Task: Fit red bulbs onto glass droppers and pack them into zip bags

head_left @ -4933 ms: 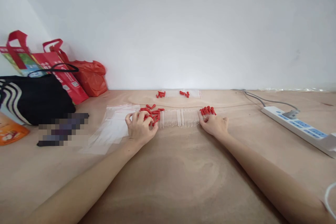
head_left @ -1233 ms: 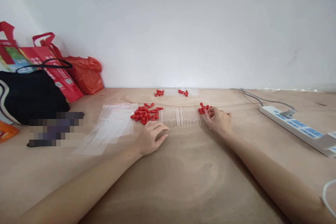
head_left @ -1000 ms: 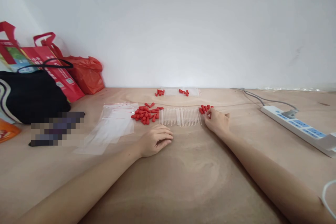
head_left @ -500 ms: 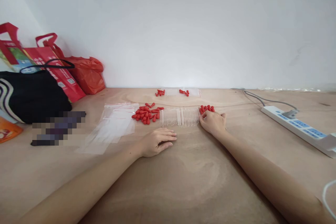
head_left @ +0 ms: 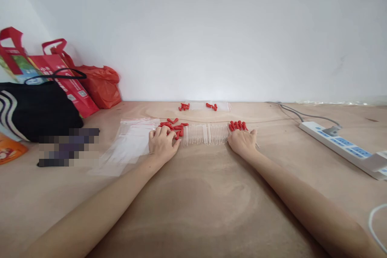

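My left hand point(head_left: 163, 143) lies palm down at the near side of a pile of red rubber bulbs point(head_left: 177, 127). Its fingers are bent over the bulbs, the thumb apart from them; no bulb shows held. Right of the pile lies a row of clear thin dropper tubes point(head_left: 205, 135), side by side. My right hand point(head_left: 243, 141) is at the row's right end, its fingers curled down and largely hidden. Just beyond those fingers several red bulbs point(head_left: 238, 125) stand out in a line. One thin tube end point(head_left: 257, 144) shows at the hand's right side.
Clear zip bags point(head_left: 130, 141) lie left of the pile. Near the wall, another clear bag point(head_left: 222, 106) lies with a few red bulbs point(head_left: 184, 107) by it. A power strip point(head_left: 338, 139) with a cable is on the right; a black bag point(head_left: 39, 109) and red bags point(head_left: 99, 84) stand left.
My left hand has moved left and away from me, from the bare wood onto the pile of red bulbs. My right hand has shifted only slightly, at the row's right end.
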`<control>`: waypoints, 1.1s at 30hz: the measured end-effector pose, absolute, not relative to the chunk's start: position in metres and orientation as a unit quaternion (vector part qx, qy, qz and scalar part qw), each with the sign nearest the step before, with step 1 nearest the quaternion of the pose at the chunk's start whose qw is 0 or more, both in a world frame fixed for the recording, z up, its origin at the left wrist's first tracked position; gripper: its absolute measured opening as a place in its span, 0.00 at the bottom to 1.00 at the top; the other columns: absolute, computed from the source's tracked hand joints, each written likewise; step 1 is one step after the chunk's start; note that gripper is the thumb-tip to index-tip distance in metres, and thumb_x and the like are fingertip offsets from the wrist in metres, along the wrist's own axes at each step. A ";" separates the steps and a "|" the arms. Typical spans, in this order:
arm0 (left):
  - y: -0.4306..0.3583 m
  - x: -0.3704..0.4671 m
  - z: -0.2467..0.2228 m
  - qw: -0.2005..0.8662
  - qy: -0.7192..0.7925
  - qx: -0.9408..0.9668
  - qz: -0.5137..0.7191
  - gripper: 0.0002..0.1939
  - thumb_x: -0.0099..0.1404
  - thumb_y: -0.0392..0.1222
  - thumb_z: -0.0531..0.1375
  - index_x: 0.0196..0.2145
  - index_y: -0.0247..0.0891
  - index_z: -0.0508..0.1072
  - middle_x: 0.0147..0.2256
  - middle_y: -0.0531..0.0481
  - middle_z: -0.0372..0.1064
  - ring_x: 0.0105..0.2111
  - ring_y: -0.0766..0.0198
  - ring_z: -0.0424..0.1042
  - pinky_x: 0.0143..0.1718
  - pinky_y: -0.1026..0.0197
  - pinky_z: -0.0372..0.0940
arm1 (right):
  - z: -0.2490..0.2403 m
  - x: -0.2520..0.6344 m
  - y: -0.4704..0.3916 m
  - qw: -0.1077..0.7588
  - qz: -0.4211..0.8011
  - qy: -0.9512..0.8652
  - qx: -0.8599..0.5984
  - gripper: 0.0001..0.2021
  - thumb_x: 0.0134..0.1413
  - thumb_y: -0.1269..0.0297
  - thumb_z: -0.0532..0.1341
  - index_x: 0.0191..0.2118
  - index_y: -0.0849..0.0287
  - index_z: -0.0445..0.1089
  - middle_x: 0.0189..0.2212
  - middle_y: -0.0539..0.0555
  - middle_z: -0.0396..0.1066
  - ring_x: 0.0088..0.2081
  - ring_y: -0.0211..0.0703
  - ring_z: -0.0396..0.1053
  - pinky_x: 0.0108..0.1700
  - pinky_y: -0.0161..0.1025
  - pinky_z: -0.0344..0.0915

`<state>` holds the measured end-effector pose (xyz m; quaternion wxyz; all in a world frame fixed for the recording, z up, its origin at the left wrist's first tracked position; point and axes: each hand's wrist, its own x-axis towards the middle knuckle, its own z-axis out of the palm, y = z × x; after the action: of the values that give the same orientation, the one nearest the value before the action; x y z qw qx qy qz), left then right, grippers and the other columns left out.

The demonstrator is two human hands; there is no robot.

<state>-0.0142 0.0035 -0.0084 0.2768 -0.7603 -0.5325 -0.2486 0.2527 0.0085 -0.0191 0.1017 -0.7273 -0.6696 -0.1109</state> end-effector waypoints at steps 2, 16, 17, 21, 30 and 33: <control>0.004 -0.014 -0.007 0.289 -0.531 -0.758 -0.245 0.08 0.52 0.46 0.59 0.23 0.39 0.70 0.31 0.44 0.65 0.35 0.52 0.60 0.34 0.51 0.51 | -0.019 0.252 0.008 0.090 -0.102 -0.668 -0.732 0.14 0.48 0.74 0.48 0.36 0.63 0.68 0.33 0.65 0.69 0.44 0.57 0.61 0.37 0.49 0.48; 0.000 -0.013 -0.005 0.294 -0.494 -0.762 -0.299 0.08 0.54 0.42 0.57 0.22 0.37 0.71 0.30 0.45 0.67 0.33 0.54 0.62 0.37 0.50 0.51 | -0.009 0.247 -0.041 0.199 -0.030 -0.887 -0.416 0.11 0.56 0.60 0.50 0.29 0.60 0.64 0.24 0.51 0.67 0.30 0.39 0.61 0.35 0.38 0.47; -0.005 -0.012 -0.003 0.280 -0.473 -0.775 -0.312 0.07 0.54 0.42 0.56 0.23 0.37 0.71 0.29 0.45 0.67 0.33 0.55 0.62 0.37 0.51 0.51 | -0.010 0.247 -0.041 0.194 -0.025 -0.888 -0.417 0.11 0.55 0.60 0.51 0.28 0.60 0.64 0.24 0.51 0.67 0.31 0.39 0.61 0.35 0.38 0.47; -0.028 -0.005 0.002 0.197 -0.373 -0.852 -0.309 0.06 0.55 0.40 0.56 0.24 0.39 0.71 0.29 0.49 0.67 0.32 0.59 0.63 0.39 0.51 0.51 | -0.011 0.248 -0.040 0.185 -0.004 -0.892 -0.413 0.10 0.55 0.60 0.52 0.28 0.59 0.64 0.24 0.51 0.67 0.32 0.40 0.60 0.36 0.38 0.47; -0.037 0.006 -0.004 0.063 -0.372 -0.893 -0.247 0.11 0.54 0.43 0.57 0.35 0.37 0.71 0.33 0.47 0.67 0.36 0.57 0.63 0.42 0.50 0.50 | -0.009 0.241 -0.042 0.222 0.049 -0.879 -0.419 0.13 0.50 0.53 0.56 0.33 0.58 0.64 0.30 0.52 0.66 0.35 0.41 0.59 0.36 0.38 0.49; -0.034 0.008 -0.009 0.009 -0.363 -0.902 -0.234 0.13 0.57 0.45 0.56 0.39 0.39 0.72 0.36 0.47 0.66 0.37 0.58 0.63 0.40 0.53 0.53 | -0.012 0.236 -0.040 0.222 0.062 -0.879 -0.417 0.14 0.49 0.52 0.56 0.33 0.57 0.64 0.32 0.52 0.66 0.36 0.41 0.59 0.37 0.38 0.49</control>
<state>0.0081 -0.0335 -0.0089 0.0091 -0.9018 -0.3629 -0.2343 0.2364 -0.0400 -0.0119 0.2218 -0.4167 -0.8794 0.0624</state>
